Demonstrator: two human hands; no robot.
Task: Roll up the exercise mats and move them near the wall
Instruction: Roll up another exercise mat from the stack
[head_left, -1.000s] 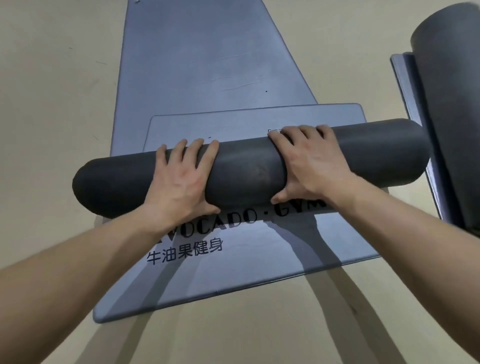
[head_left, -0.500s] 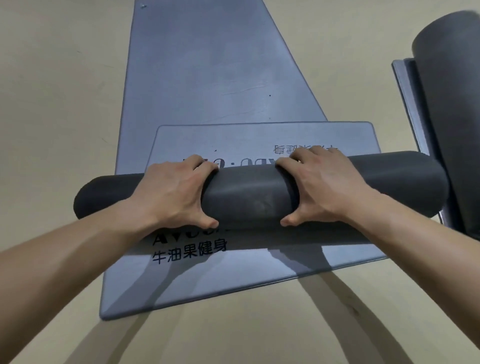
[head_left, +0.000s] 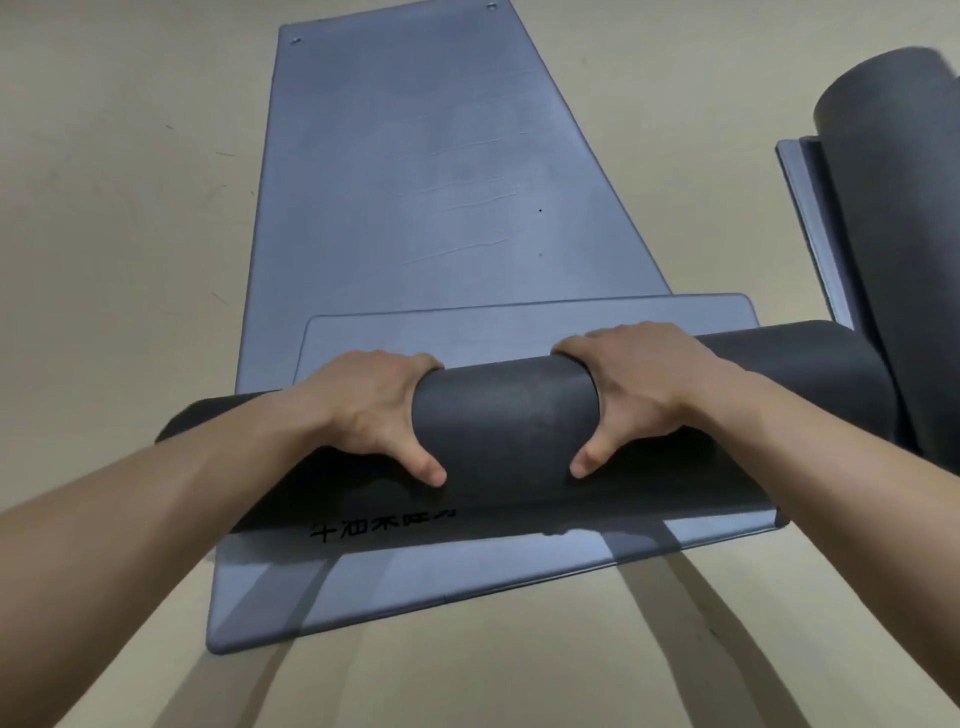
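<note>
A dark grey rolled mat (head_left: 506, 426) lies crosswise over a long blue-grey mat (head_left: 415, 171) spread flat on the floor. Its loose end (head_left: 519, 330) lies flat beyond the roll. My left hand (head_left: 371, 410) grips the roll left of its middle, fingers curled over the far side and thumb on the near side. My right hand (head_left: 641, 384) grips it the same way right of the middle. Black printed characters (head_left: 382, 525) on the flat mat show just below the roll.
Another dark rolled mat (head_left: 898, 208) lies at the right edge on a flat mat (head_left: 810, 218), and the right end of my roll touches it. A beige floor (head_left: 119, 208) surrounds the mats.
The roll has come back toward me over the flat mat and now covers most of the printed lettering. My fingers have curled further over its far side, and more of the loose end shows.
</note>
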